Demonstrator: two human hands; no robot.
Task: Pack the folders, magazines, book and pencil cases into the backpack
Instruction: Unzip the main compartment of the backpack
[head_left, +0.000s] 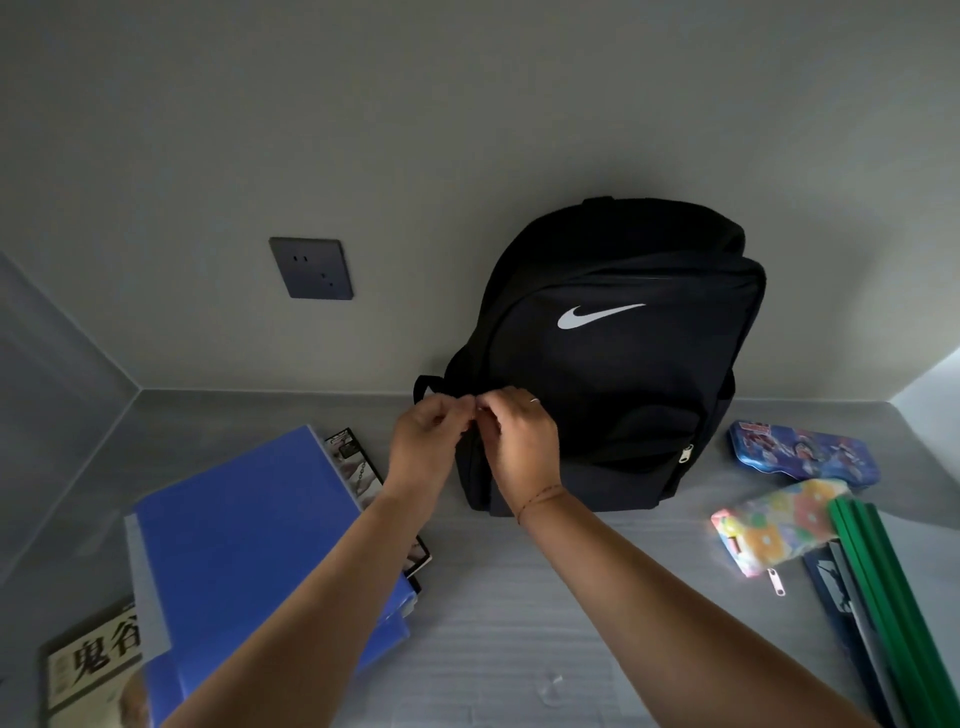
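Your left hand (423, 441) and right hand (519, 441) meet at the lower left edge of the black fabric backpack (613, 353), which stands upright on the grey tabletop (493, 623) against the wall. Both grips are pinched closed on something small at that edge; what it is cannot be told. Blue plastic folder (244, 545) lies left of your forearms, over a magazine (358, 467). Blue printed pencil case (802, 454) and flowered pencil case (774, 525) lie right, well apart from your hands.

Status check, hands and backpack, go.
Left hand and right hand both pinched at the backpack left edge, likely its zipper. Backpack upright, closed. Blue folder and pencil cases unpacked on the table.
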